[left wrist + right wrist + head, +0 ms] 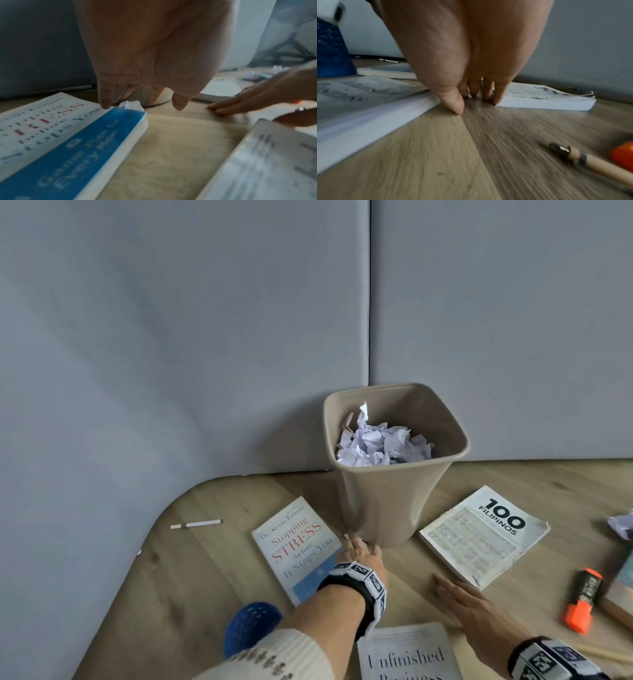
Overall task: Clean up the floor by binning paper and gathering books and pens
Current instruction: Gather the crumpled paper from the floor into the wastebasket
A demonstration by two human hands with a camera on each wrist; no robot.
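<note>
The left hand [361, 553] reached, fingers loosely spread and holding nothing, toward a small paper ball [131, 104] at the bin's [383, 508] base beside the Stress book [298, 546]. The right hand [476, 607] lay flat with straight fingers on the floor [205, 577] beside the 100 Filipinos book [483, 535].

Two grey-blue wall panels [205, 330] fill the upper frame, meeting at a dark vertical seam [369, 302] right of centre. Wood-grain floor [191, 587] covers the lower frame. Lighting is soft and even. A dark frame structure [289, 51], blurred, appears upper right in the left wrist view.
</note>
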